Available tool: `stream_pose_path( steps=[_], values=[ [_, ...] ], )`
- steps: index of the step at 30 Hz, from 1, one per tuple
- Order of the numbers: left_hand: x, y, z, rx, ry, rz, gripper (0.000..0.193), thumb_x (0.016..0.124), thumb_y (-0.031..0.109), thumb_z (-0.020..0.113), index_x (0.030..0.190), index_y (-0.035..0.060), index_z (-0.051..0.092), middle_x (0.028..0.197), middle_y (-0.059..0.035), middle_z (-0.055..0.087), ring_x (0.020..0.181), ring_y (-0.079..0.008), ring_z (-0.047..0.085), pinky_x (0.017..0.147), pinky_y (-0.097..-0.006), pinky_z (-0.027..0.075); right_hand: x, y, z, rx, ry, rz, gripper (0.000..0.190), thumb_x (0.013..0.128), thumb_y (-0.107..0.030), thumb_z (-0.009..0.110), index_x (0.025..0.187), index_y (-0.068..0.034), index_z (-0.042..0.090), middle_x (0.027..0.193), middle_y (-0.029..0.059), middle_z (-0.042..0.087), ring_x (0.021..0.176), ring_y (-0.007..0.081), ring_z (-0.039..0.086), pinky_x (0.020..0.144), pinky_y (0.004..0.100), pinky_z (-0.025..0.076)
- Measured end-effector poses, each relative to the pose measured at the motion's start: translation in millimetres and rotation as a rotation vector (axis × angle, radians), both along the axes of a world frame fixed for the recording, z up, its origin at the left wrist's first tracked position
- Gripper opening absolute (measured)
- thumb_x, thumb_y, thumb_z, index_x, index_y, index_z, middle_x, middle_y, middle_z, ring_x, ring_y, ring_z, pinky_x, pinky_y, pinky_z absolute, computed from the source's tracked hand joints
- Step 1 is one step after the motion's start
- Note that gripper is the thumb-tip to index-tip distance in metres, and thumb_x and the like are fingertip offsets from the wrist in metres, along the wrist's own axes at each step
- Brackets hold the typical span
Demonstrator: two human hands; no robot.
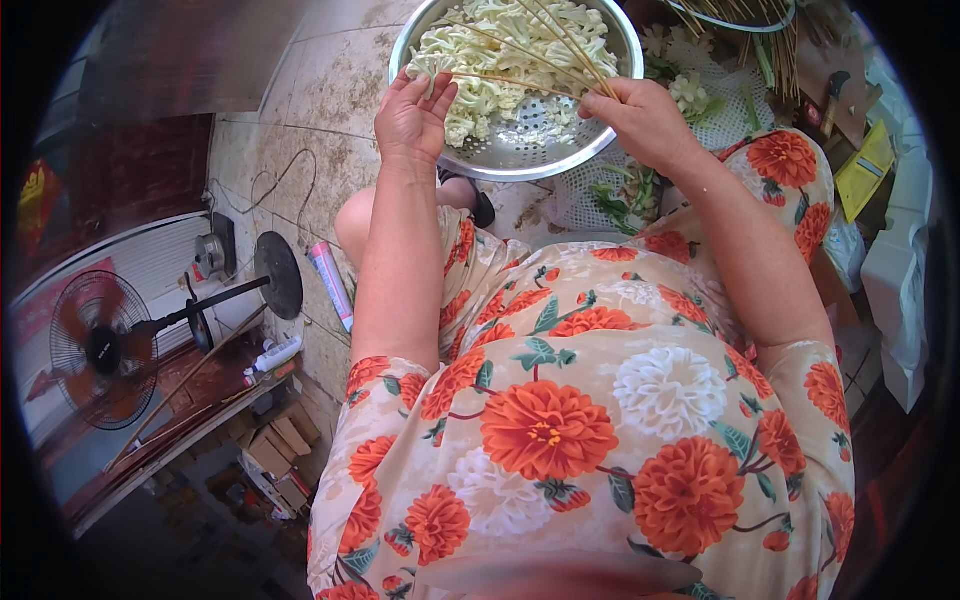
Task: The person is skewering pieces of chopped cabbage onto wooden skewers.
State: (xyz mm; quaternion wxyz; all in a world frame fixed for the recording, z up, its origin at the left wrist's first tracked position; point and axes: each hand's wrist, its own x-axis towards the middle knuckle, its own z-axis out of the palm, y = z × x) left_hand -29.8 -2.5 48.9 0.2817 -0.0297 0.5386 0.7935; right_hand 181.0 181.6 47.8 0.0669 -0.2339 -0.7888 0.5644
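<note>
My left hand (416,124) pinches a cauliflower floret (431,67) at the near left rim of a perforated metal colander (517,161). Several thin bamboo skewers (562,45) fan out from my right hand (637,116), which grips them over the colander's right side. One skewer runs leftward, its far end at the floret; whether it pierces the floret cannot be told. Beneath the hands, the colander holds many pale cauliflower florets (517,49), with small crumbs on the bare holes near its front.
At upper right, more skewers (784,60) stick out near a container rim. White netting (727,124) and leafy trimmings (626,199) lie right of the colander. A pedestal fan (105,349) and a pink-and-white tube (330,285) are on the left. A hammer (832,101) lies far right.
</note>
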Motion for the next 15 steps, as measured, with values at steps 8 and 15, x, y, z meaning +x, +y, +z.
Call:
stream_pose_path(
  steps=[8, 15],
  values=[
    [-3.6, -1.5, -5.6, 0.13, -0.142, 0.032, 0.026, 0.087, -0.001, 0.051, 0.111, 0.0021, 0.041, 0.102, -0.0137, 0.052, 0.089, -0.031, 0.06, 0.087, -0.0504, 0.05, 0.5, 0.0, -8.0, -0.015, 0.025, 0.004, 0.03, 0.08, -0.032, 0.055, 0.083, -0.005, 0.069, 0.06, 0.0074, 0.056, 0.058, 0.0168, 0.052, 0.059, 0.0319, 0.042],
    [3.1, 5.2, -0.3, 0.177, -0.203, 0.007, 0.018, 0.09, 0.003, 0.048, 0.106, -0.0038, 0.047, 0.104, -0.0194, 0.055, 0.098, -0.0299, 0.057, 0.097, -0.0517, 0.044, -0.9, 1.8, -4.8, -0.092, -0.028, 0.021, 0.026, 0.086, -0.026, 0.058, 0.083, -0.003, 0.068, 0.072, -0.0005, 0.06, 0.067, 0.0074, 0.05, 0.061, 0.0241, 0.041]
  ],
)
